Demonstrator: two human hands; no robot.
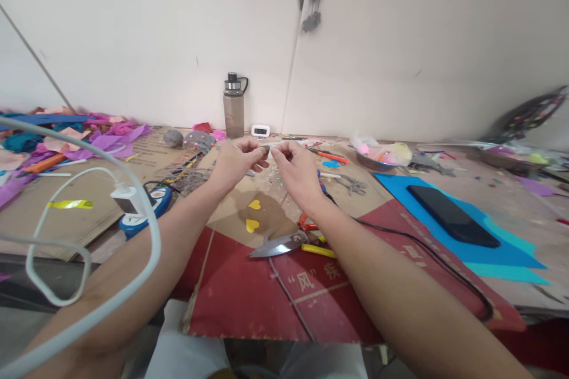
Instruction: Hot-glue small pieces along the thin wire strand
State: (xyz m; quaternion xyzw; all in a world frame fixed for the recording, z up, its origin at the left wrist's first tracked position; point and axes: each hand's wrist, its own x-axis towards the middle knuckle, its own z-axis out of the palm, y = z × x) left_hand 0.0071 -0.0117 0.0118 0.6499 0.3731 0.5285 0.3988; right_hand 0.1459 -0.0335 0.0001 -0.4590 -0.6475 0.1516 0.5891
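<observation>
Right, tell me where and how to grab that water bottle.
Best gripped around the straight body of the bottle, below the lid, from the near side: it stands upright with the white wall behind, and the lid's loop juts right.

Phone (453, 216) right; bottle (234, 109) behind, perhaps touching wall (151, 47).

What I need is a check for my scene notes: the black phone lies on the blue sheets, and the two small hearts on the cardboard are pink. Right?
Not quite: the head view shows that the two small hearts on the cardboard are yellow, not pink. The black phone does lie on the blue sheets.
</observation>
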